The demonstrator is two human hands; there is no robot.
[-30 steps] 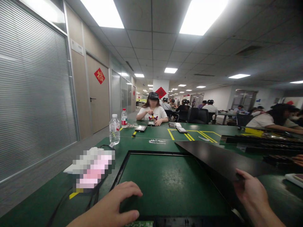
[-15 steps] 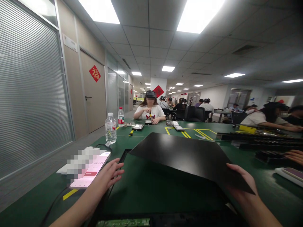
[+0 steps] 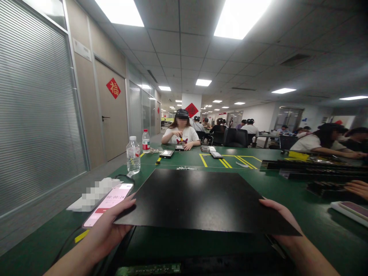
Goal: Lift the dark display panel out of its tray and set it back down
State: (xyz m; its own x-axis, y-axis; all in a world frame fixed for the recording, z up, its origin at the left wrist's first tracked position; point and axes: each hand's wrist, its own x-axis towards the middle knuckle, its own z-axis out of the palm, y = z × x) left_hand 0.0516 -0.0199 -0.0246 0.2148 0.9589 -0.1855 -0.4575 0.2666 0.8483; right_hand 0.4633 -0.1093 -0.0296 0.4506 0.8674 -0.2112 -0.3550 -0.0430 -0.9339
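Observation:
A thin, flat black panel (image 3: 198, 199) is held up over the green table, nearly level, its glossy top catching the light. My left hand (image 3: 110, 220) grips its left edge, thumb on top and fingers underneath. On the opposite side my right hand (image 3: 283, 220) holds the right edge the same way, with most fingers hidden below the panel. Beneath, close to me, lies a dark frame (image 3: 224, 264) with a green circuit board (image 3: 152, 268) along its near side; the panel covers the rest of it.
Left of the panel lies a phone (image 3: 110, 203) showing a timer, with a water bottle (image 3: 133, 155) beyond it. Black rails (image 3: 310, 168) and a yellow tray (image 3: 298, 155) stand at right. Across the table a person (image 3: 181, 132) works on a hard drive; another person's hand (image 3: 358, 189) shows at right.
My left hand, which was open and apart from the panel, has taken hold of its left edge. The panel has swung level and shifted left and nearer to me.

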